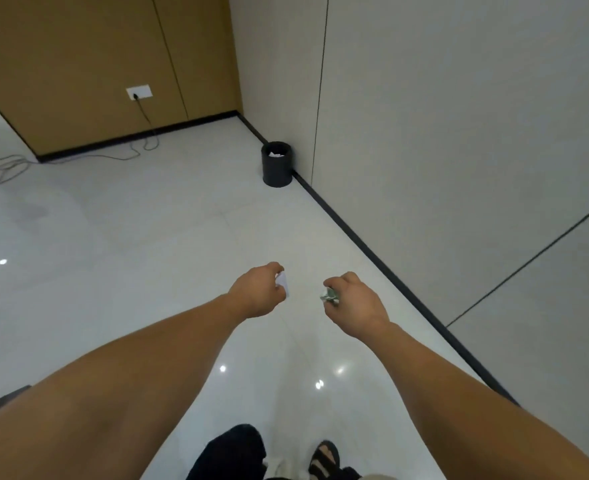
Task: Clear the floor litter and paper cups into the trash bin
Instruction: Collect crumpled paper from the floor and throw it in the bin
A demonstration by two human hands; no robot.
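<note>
A black round trash bin [277, 169] stands on the floor against the right wall, with white crumpled paper inside it. My left hand [256, 292] is stretched out in front of me and grips a white piece of paper [282, 283]. My right hand [355, 299] is beside it and holds a small crumpled green wrapper [329, 295]. Both hands hang in the air well short of the bin.
A grey wall with a black skirting [366, 233] runs along the right. A brown panelled wall [78, 64] stands at the back with a socket and a cable [2, 171] coiled on the glossy white floor at left. My feet [322, 459] show below.
</note>
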